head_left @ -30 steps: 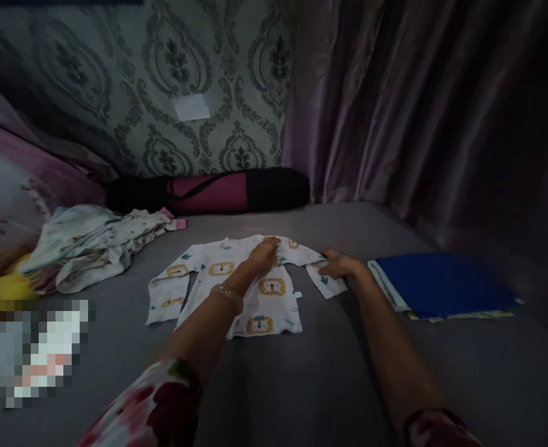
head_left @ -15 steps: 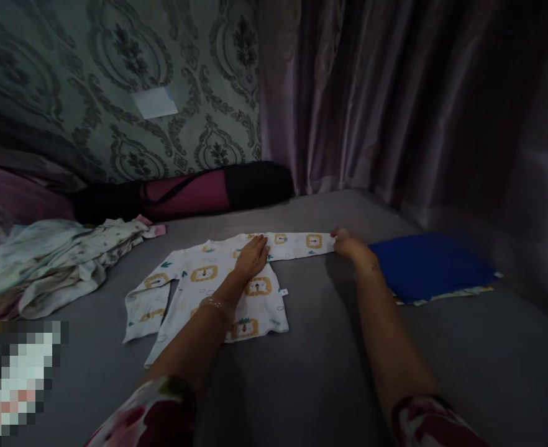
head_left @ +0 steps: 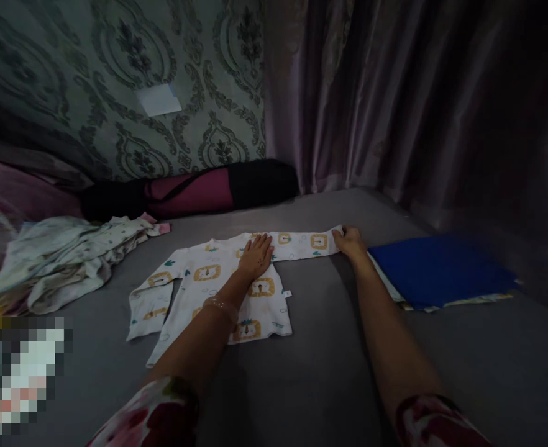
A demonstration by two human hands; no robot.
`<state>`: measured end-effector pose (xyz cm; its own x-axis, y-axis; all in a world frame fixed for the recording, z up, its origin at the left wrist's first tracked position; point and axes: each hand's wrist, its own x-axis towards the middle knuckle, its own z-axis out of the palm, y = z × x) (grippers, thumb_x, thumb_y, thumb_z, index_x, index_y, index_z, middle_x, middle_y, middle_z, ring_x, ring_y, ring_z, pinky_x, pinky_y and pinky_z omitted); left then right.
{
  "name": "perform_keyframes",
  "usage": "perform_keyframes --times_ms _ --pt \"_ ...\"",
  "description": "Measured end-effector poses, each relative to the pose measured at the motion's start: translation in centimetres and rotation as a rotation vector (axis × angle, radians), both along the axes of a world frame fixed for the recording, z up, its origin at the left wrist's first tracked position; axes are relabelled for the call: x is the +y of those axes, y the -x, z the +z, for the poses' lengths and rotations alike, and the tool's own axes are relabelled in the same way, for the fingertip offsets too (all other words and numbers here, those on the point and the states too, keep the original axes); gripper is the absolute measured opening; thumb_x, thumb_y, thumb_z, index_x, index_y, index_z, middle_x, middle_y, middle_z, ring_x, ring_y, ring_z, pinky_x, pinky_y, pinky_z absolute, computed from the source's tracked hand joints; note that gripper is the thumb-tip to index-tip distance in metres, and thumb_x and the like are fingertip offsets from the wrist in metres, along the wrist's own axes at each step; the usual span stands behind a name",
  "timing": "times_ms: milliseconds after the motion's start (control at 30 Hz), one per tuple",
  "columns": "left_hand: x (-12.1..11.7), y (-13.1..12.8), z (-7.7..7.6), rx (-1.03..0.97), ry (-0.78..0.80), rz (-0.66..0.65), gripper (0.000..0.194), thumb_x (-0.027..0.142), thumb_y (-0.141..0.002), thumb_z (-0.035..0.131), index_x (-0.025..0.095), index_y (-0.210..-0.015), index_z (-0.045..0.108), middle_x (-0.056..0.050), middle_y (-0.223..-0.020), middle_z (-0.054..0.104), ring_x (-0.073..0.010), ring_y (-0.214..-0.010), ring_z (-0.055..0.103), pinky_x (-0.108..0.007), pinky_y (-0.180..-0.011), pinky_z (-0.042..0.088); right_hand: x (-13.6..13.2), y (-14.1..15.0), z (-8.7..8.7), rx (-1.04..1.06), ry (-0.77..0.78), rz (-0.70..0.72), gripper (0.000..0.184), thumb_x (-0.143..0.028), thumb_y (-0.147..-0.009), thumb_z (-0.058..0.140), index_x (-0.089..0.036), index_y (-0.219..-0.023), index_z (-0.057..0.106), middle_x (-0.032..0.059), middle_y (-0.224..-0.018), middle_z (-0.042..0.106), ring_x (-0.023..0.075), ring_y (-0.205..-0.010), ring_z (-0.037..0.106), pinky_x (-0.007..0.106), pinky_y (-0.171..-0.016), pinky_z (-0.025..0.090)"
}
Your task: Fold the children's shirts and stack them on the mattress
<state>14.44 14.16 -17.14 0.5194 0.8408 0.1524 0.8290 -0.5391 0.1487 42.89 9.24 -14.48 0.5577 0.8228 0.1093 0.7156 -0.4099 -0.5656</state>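
The left hand (head_left: 256, 256) was spread flat near the shoulder of the white printed shirt (head_left: 218, 282), probably so the fabric wouldn't slide around. Right hand (head_left: 350, 242) had its grip pinched on the cuff, seemingly for a straight sleeve (head_left: 302, 246), with the shirt's body on the grey sheet (head_left: 315, 360), left of that grip.

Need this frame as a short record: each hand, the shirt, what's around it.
left hand: flat on the shirt near the shoulder
right hand: gripping the cuff of the straightened sleeve
other sleeve: bent downward
left side: loose heap of clothes
right side: blue cloth on other fabric
behind: black and pink bag
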Motion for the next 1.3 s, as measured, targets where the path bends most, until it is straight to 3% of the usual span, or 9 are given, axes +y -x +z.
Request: perform_keyframes --times_ms 233,533,667,733,800,900,1000,1133,1300 --pt "-0.4 -0.3 0.5 0.055 0.033 0.039 0.054 0.039 -0.100 0.019 0.018 -0.149 0.033 -0.006 -0.156 0.028 -0.0241 -0.145 0.022 -0.047 -0.118 0.018 -1.2 0.1 0.6 0.055 -0.083 -0.091 0.038 -0.025 -0.096 0.034 -0.009 -0.128 0.047 0.0174 -0.110 0.065 0.0246 -0.102 0.061 0.031 -0.083 0.045" --pt "-0.6 -0.4 0.7 0.073 0.035 0.049 0.054 0.038 -0.100 0.020 0.020 -0.149 0.032 -0.005 -0.156 0.029 -0.0232 -0.145 0.022 -0.046 -0.118 0.018 -2.7 1.4 0.9 -0.208 0.098 -0.112 0.035 -0.018 -0.095 0.033 -0.009 -0.118 0.058 0.0209 -0.114 0.061 0.0296 -0.112 0.054 0.039 -0.094 0.037" --pt "-0.4 -0.3 0.4 0.035 0.031 0.034 0.055 0.038 -0.099 0.021 0.018 -0.149 0.033 -0.008 -0.155 0.030 -0.0256 -0.145 0.022 -0.048 -0.118 0.018 -2.9 1.8 1.1 -0.349 0.037 -0.148 0.042 -0.013 -0.091 0.032 -0.005 -0.126 0.052 0.0241 -0.130 0.052 0.0324 -0.121 0.045 0.043 -0.096 0.034" --pt "-0.3 -0.3 0.1 0.010 0.015 0.025 0.054 0.037 -0.099 0.022 0.017 -0.148 0.035 -0.009 -0.155 0.031 -0.0268 -0.144 0.024 -0.049 -0.117 0.019 -2.5 2.7 1.3 -0.397 0.011 -0.060 0.046 -0.013 -0.091 0.032 -0.005 -0.134 0.046 0.0230 -0.138 0.047 0.0321 -0.126 0.042 0.044 -0.099 0.032" --pt "-0.2 -0.3 -0.1 -0.012 -0.005 0.016 0.053 0.037 -0.098 0.024 0.018 -0.147 0.037 -0.010 -0.154 0.033 -0.0273 -0.144 0.025 -0.050 -0.117 0.020 -1.7 4.7 1.3 -0.407 0.048 0.158 0.046 -0.017 -0.093 0.032 -0.006 -0.135 0.046 0.0209 -0.141 0.046 0.0304 -0.130 0.038 0.043 -0.104 0.028" --pt "-0.1 -0.3 -0.3 -0.030 -0.008 0.016 0.052 0.036 -0.098 0.025 0.021 -0.147 0.037 -0.009 -0.154 0.034 -0.0268 -0.143 0.026 -0.051 -0.116 0.020 0.0 9.3 1.2 -0.334 0.135 0.485 0.048 -0.026 -0.098 0.026 -0.008 -0.139 0.044 0.0167 -0.147 0.042 0.0261 -0.136 0.034 0.043 -0.112 0.021" --pt "-0.1 -0.2 -0.2 -0.008 0.011 0.011 0.054 0.032 -0.096 0.030 0.020 -0.148 0.034 -0.009 -0.154 0.033 -0.0269 -0.144 0.025 -0.050 -0.116 0.020 1.5 14.1 0.7 -0.224 0.185 0.665 0.056 -0.036 -0.101 0.017 -0.008 -0.146 0.035 0.0139 -0.154 0.033 0.0236 -0.143 0.025 0.042 -0.116 0.014" --pt "0.0 0.0 0.0 0.059 0.042 -0.017 0.061 0.028 -0.091 0.037 0.014 -0.150 0.029 -0.013 -0.156 0.027 -0.0280 -0.145 0.020 -0.049 -0.116 0.019 2.2 16.9 -0.2 -0.169 0.184 0.695 0.061 -0.041 -0.101 0.012 -0.009 -0.151 0.024 0.0114 -0.157 0.025 0.0218 -0.146 0.017 0.039 -0.117 0.012" --pt "-0.2 -0.3 0.0 0.003 0.035 0.020 0.056 0.030 -0.096 0.027 0.011 -0.149 0.032 -0.012 -0.155 0.030 -0.0272 -0.144 0.023 -0.049 -0.117 0.018 1.7 15.2 -0.9 -0.253 0.198 0.633 0.062 -0.040 -0.100 0.013 -0.006 -0.150 0.027 0.0120 -0.157 0.024 0.0230 -0.146 0.015 0.039 -0.118 0.009"
